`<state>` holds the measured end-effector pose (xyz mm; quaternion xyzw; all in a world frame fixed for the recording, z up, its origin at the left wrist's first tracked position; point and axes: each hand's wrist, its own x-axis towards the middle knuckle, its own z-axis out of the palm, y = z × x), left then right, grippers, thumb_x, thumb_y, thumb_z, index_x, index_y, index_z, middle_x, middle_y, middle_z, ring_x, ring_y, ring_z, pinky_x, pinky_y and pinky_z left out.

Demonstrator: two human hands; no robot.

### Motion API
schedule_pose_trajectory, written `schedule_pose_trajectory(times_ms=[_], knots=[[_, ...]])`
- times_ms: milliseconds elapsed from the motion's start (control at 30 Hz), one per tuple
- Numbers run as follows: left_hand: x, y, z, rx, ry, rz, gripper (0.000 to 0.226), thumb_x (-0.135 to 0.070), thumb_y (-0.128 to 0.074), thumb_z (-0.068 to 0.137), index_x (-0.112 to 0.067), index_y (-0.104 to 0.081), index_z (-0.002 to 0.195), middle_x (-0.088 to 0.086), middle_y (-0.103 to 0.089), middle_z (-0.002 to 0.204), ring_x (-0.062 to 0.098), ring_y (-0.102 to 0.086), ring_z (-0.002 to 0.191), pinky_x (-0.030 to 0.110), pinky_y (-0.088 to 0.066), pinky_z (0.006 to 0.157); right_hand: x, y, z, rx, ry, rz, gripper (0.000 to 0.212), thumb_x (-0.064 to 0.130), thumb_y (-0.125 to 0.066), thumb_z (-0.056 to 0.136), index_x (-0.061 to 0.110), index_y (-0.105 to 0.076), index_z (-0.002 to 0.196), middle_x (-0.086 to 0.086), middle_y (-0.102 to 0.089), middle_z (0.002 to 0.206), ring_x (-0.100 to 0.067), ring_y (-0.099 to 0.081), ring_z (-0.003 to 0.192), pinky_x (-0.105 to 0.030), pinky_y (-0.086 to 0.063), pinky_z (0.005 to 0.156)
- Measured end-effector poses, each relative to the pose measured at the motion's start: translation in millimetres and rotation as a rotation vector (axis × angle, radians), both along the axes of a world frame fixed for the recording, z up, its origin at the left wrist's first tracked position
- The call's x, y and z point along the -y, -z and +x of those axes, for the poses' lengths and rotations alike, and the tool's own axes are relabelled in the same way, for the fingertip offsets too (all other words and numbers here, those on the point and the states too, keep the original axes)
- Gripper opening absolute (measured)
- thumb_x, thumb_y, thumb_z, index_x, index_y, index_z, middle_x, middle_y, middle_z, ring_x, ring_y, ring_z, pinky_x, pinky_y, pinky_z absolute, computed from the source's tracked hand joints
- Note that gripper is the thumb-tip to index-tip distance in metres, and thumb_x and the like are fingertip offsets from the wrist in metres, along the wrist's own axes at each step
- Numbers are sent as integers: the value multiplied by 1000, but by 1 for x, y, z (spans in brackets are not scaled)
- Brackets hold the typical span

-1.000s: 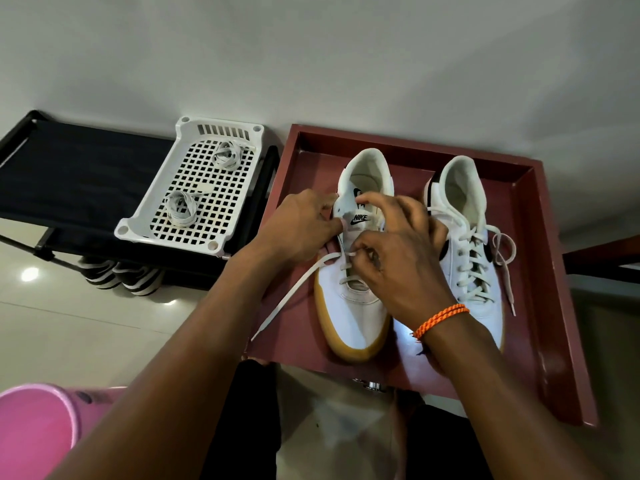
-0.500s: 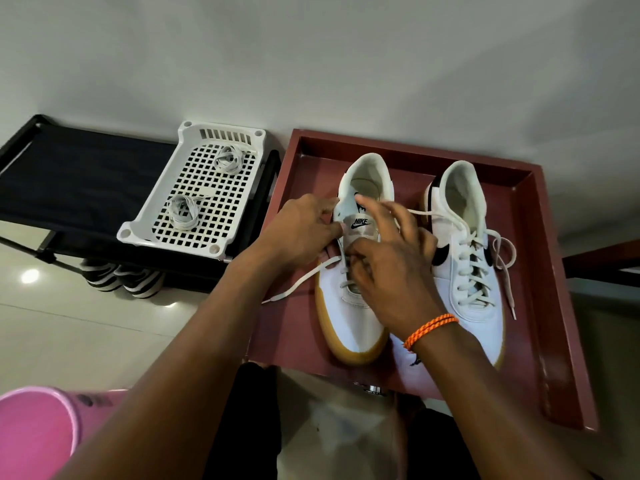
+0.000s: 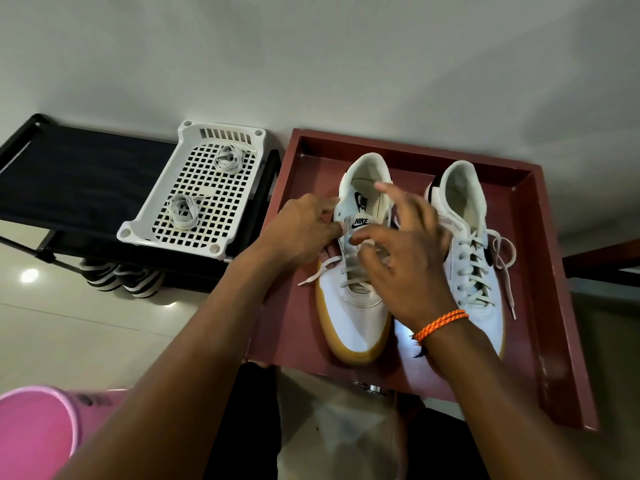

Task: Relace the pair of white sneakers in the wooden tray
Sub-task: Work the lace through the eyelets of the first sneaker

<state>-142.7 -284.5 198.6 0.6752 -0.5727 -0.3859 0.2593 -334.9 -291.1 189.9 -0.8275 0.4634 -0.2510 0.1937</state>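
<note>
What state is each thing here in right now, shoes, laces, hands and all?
Left white gum-soled sneaker: partly laced, one lace end trailing onto the tray.
Right white sneaker: fully laced, ends loose, untied.
Reddish-brown wooden tray: holds both sneakers.
Left hand: grips the left sneaker's side.
Right hand: fingers spread above the laces, blurred.
Two coiled spare laces: lying in the white plastic basket.

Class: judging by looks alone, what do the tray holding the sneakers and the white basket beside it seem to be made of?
Tray: probably wood painted matte reddish-brown; flat boards meet at square corners, with scuffed edges.
White basket: most likely moulded plastic, slightly glossy; its even grid of square holes and rounded corner sockets suggest moulding.
</note>
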Motion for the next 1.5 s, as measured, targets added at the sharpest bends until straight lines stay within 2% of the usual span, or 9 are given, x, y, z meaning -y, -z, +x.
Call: schedule_pose_trajectory(times_ms=[100, 367, 567, 800, 967, 1133, 1300, 1400, 1500], knots=[[0, -1, 0, -8, 7, -11, 20, -24, -65, 105, -24, -77, 121, 2, -79, 78, 22, -76, 69, 36, -63, 76, -6, 7, 6, -134, -47, -6, 19, 33, -56, 86, 30, -73, 78, 16, -35, 165, -19, -28, 149, -47, -29, 103], [-2, -2, -1, -34, 2, 25, 18, -11, -61, 104, -11, -77, 113, 5, -79, 75, 24, -78, 67, 47, -65, 80, 14, -10, -10, 10, 217, -84, 13, 29, -66, 83, 27, -67, 70, 15, -53, 136, -17, -40, 121, -37, -25, 90], [0, 1, -1, -13, -2, 14, 18, -12, -63, 102, -15, -78, 111, 5, -78, 76, 25, -77, 68, 50, -63, 81, 6, -4, -6, 58, 54, -13, 19, 31, -60, 85, 33, -77, 91, 15, -43, 156, -18, -33, 143, -41, -26, 105], [-1, 0, -2, -25, -3, 5, 21, -13, -63, 103, -21, -78, 114, -1, -79, 78, 16, -76, 69, 47, -64, 82, -1, 6, 1, -39, -57, 13, 14, 29, -62, 87, 24, -73, 80, 12, -38, 162, -22, -34, 141, -47, -48, 98], [-2, -4, -3, -83, 13, 66, 22, -9, -57, 106, -10, -73, 122, 8, -80, 81, 26, -79, 70, 46, -65, 84, 8, 0, -6, 136, -22, 36, 12, 14, -70, 83, 17, -61, 75, 11, -50, 145, -14, -55, 121, -41, -59, 79], [-3, -7, -4, -45, 20, 60, 21, -16, -58, 107, -9, -72, 121, 7, -80, 77, 24, -79, 68, 45, -64, 88, 23, -10, -19, 380, 187, 12, 15, 9, -62, 84, 9, -66, 69, 6, -70, 104, -7, -66, 84, -34, -57, 70], [-10, -7, -19, 314, -50, -131, 38, -37, -67, 100, -19, -57, 132, -3, -74, 88, 23, -71, 78, 44, -59, 75, 29, -7, -42, 263, 97, 274, 34, 2, -53, 80, 14, -67, 52, 8, -77, 88, -6, -71, 85, -42, -60, 72], [-20, -12, -38, 376, -89, -218, 23, -28, -60, 102, -28, -59, 125, -5, -67, 85, 23, -66, 73, 39, -52, 64, 26, -9, -41, 139, 85, 180, 28, 0, -60, 87, 24, -72, 80, 9, -70, 92, -9, -65, 82, -42, -57, 76], [-41, -12, -62, 288, -59, -68, 29, -27, -50, 103, -32, -73, 119, -1, -78, 101, 25, -71, 78, 43, -61, 73, 8, -12, -39, 108, 38, 210, 34, 3, -62, 92, 30, -67, 113, 11, -60, 103, -3, -59, 84, -36, -55, 79]])
